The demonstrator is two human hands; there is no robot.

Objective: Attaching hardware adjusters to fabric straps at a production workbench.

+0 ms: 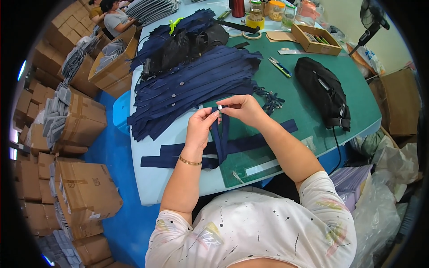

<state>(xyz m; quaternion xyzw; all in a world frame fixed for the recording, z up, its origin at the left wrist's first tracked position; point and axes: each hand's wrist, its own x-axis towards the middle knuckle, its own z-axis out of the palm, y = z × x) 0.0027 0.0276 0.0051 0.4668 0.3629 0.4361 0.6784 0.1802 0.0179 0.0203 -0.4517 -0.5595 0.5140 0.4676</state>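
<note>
My left hand (202, 126) pinches the upper end of a navy fabric strap (219, 145), which hangs in a loop toward the table. Thumb and fingers of my right hand (245, 110) close on the same end from the other side. Between the fingertips shows a small shiny whitish piece (219, 107), too small to name. Beneath the hands lie more navy strips (268, 139). Just beyond them is a wide pile of navy strips (192, 80), and to the right of it a cluster of small dark straps with metal bits (272, 102).
Snips (280, 67) and a black pouch (322, 89) lie on the green mat (308, 116). A tray (316, 39), jars and tape stand at the back. Cardboard boxes (87, 187) line the left; a fan (373, 20) stands right. A person (117, 22) works at the far left.
</note>
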